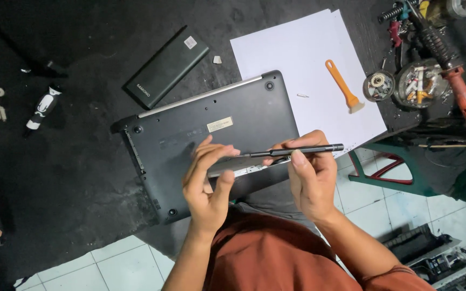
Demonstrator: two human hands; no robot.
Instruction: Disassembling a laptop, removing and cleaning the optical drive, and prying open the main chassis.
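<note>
My right hand (311, 180) pinches a slim black screwdriver (297, 151) between thumb and forefinger, its shaft lying level and pointing toward my left hand (208, 183); the left fingers (211, 153) are curled and pressed on the near edge of the upturned dark laptop (206, 134), thumb underneath, and the tip meets that edge just beside them, though whether it sits in a screw I cannot tell; the laptop lies bottom-up directly beyond my fingers on the black surface (82, 178), its near edge overhanging toward my lap; I judge the shell stiff but thin plastic, fairly heavy and smooth, so best gripped at the rim and corner rather than the flat middle, and the screwdriver light, slick and apt to roll, so held close to its tip; beyond the laptop, further from my left fingers, rests a long black battery pack (167, 67); beyond my right fingers a white sheet of paper (297, 54) carries an orange-handled scraper (342, 86) and a small screw (302, 96); to the far right sit round dishes of small parts (379, 86).
</note>
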